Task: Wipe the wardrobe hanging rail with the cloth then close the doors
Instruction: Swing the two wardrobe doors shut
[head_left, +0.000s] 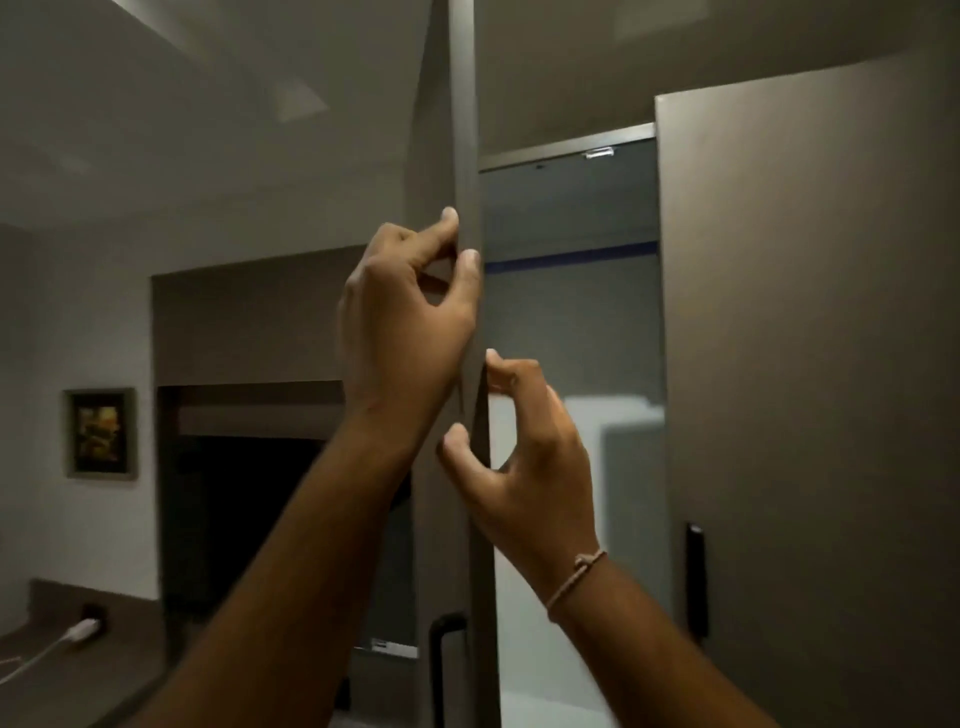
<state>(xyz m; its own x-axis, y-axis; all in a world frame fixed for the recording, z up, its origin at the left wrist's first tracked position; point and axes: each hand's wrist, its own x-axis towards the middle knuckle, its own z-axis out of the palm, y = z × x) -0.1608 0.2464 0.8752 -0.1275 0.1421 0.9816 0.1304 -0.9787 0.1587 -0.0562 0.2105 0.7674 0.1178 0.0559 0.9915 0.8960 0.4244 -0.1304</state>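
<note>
1. A person grips the edge of the left wardrobe door, seen edge-on at centre frame, with both bare hands.
2. The left hand pinches the door edge between thumb and curled fingers; just below it the right hand, a cord bracelet at its wrist, pinches the same edge.
3. The right door stands partly open, its dark handle low on its face.
4. Neither cloth nor hanging rail is in view; a blue strip crosses the interior, its nature unclear.
5. The closing step appears to be in hand. Next, judging from this, the left door needs swinging shut, then the right.
</note>
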